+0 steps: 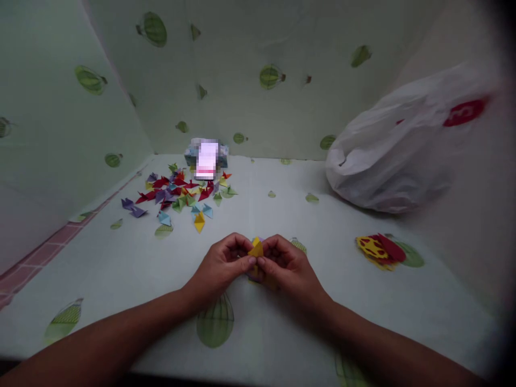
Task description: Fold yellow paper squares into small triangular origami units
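Observation:
Both my hands meet at the middle of the pale green cloth-covered surface (121, 279). My left hand (223, 266) and my right hand (286, 266) pinch a small folded yellow paper piece (256, 249) between thumbs and fingertips, holding it just above the surface. A little purple paper shows behind the yellow piece. Fingers of both hands are closed around it.
A pile of several folded paper triangles (181, 193) in red, purple, green, blue and yellow lies at the back left, in front of a small box (206, 156). A white plastic bag (407, 145) sits at the right. Yellow and red paper sheets (381, 250) lie right of my hands.

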`<state>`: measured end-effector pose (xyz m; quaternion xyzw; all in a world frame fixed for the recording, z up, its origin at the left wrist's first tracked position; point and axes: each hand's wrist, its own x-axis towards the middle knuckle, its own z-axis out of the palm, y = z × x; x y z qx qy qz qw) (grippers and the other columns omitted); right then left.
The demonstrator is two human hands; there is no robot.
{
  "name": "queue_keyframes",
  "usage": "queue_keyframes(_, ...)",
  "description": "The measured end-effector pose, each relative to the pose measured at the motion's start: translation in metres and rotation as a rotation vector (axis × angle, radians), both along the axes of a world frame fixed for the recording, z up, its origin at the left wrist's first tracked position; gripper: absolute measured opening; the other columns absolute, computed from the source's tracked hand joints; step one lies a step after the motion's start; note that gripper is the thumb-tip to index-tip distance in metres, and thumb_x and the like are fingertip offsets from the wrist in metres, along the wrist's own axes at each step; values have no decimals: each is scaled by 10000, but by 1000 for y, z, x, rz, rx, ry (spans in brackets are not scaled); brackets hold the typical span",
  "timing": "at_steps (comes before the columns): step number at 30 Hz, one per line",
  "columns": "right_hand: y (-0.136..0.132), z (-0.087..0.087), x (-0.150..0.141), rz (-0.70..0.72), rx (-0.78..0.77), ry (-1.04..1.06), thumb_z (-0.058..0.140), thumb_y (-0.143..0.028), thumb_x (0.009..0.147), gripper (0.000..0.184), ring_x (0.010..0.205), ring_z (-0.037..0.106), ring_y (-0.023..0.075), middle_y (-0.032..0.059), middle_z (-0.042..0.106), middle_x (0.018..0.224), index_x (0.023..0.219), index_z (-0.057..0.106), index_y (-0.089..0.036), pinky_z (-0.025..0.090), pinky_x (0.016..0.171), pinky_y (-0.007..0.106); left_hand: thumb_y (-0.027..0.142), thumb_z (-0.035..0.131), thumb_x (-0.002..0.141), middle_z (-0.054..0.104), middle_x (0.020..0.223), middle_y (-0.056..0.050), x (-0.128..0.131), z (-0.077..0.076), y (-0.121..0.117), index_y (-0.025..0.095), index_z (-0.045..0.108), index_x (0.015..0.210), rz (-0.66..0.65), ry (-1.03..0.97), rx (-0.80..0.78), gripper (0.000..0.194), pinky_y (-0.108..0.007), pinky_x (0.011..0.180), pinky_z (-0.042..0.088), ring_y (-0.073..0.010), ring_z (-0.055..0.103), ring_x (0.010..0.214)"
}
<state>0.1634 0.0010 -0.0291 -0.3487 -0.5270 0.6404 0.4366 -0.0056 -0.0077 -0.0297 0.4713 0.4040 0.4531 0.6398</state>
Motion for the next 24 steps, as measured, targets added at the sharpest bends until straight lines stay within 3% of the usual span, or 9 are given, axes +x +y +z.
queue_keyframes(5,-2,-1,0,-30,51,-13,691,-253,803,143,637,554,95,-23,588,714,788,562,-194,470,585,225,213,736,768,640,786,7,2,3,-2,155,610,835,53,40,49,154,-251,715,488,-118,610,744)
queue_keyframes(12,-4,-3,2,-62,280,-93,621,-157,832,68,697,579,117,-10,605,769,798,587,-204,465,639,252,160,703,760,647,742,10,1,3,-5,160,639,795,119,64,145,73,-229,664,498,-109,603,697)
queue_keyframes(19,-3,-6,3,-54,308,-107,590,-139,845,72,734,606,136,6,609,810,825,590,-208,498,686,288,186,649,825,662,812,1,-2,4,-4,175,652,824,113,106,179,11,-240,727,498,-122,616,772)
queue_keyframes(24,-3,-6,4,-56,336,-183,596,-157,853,45,758,606,151,24,613,827,849,601,-202,497,701,307,249,650,853,639,848,-2,-2,6,-5,171,657,889,115,126,162,86,-233,736,481,-121,591,798)
